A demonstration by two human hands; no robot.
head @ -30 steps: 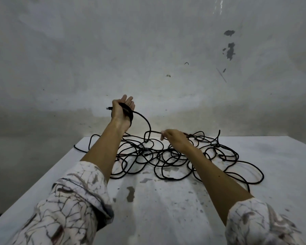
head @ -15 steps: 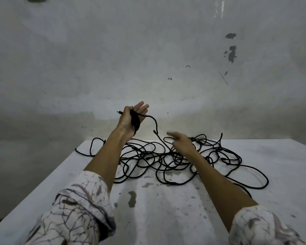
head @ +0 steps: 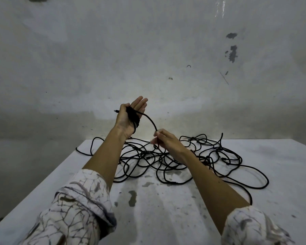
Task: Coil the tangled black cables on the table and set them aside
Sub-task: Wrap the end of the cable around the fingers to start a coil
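Black cable [head: 166, 161] lies in a loose tangle across the far half of the white desk [head: 281, 174], loops crossing one another, one long loop running out toward the right edge and another strand trailing off past the far left corner. We see our left hand [head: 129, 117] raised above the desk's far edge, palm turned toward us, with several turns of the cable wound around the palm [head: 133, 117]. Its fingers [head: 140, 105] are straight and held close together, pointing up and slightly right, while the thumb presses the cable end, whose plug tip [head: 115, 111] sticks out to the left. From the wound turns a single strand [head: 150, 120] arcs down and to the right into our right hand [head: 168, 144], which hangs just above the tangle. The right fingers are curled and pinch that strand between thumb and forefinger; the fingertips look slightly blurred. Both forearms are bare, with pale, crackle-patterned sleeves [head: 78, 209] pushed up near the elbows. The desk surface shows grey stains and chipped patches [head: 132, 198] in front of the tangle. Behind it stands a worn, whitish wall [head: 148, 50] with dark flaked spots at upper right.
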